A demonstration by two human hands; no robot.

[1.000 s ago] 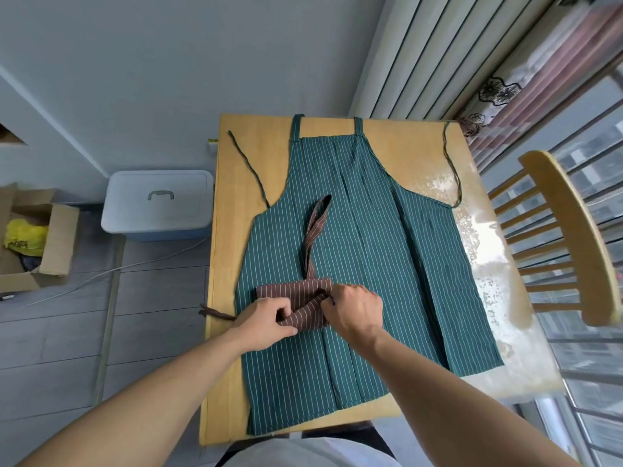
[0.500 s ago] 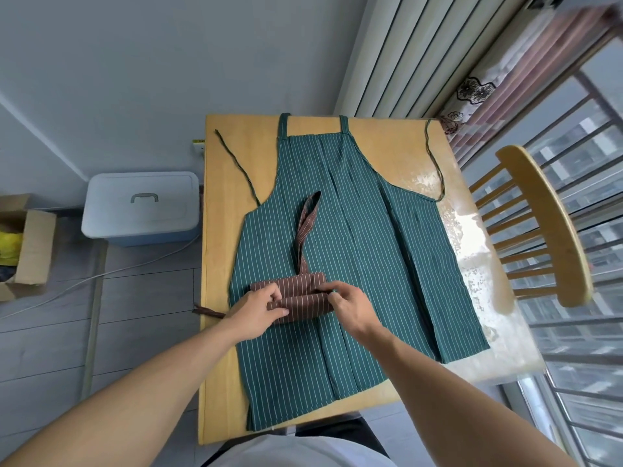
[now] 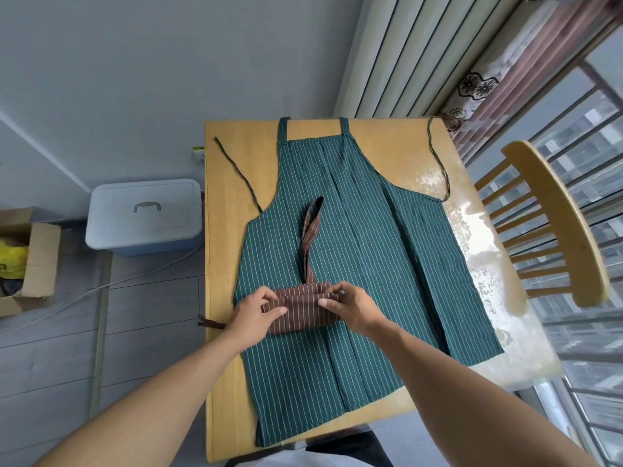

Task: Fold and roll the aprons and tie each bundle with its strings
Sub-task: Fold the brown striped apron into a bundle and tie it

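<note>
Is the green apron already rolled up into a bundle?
No, the green apron lies spread flat on the table.

Bright daylight enters from the window (image 3: 580, 183) on the right. Strong glare whitens the right edge of the table (image 3: 472, 224). Shadows soft and faint. Wide-angle bend curves the wall (image 3: 101, 79), the chair (image 3: 559, 224) and both forearms at the edges. Centre fairly sharp; top right corner smeared and soft.

Both forearms extended forward, bare. Left hand (image 3: 253, 313) and right hand (image 3: 350, 306) close together, knuckles up, fingers curled, thumbs pinching brown roll (image 3: 301, 315).
</note>
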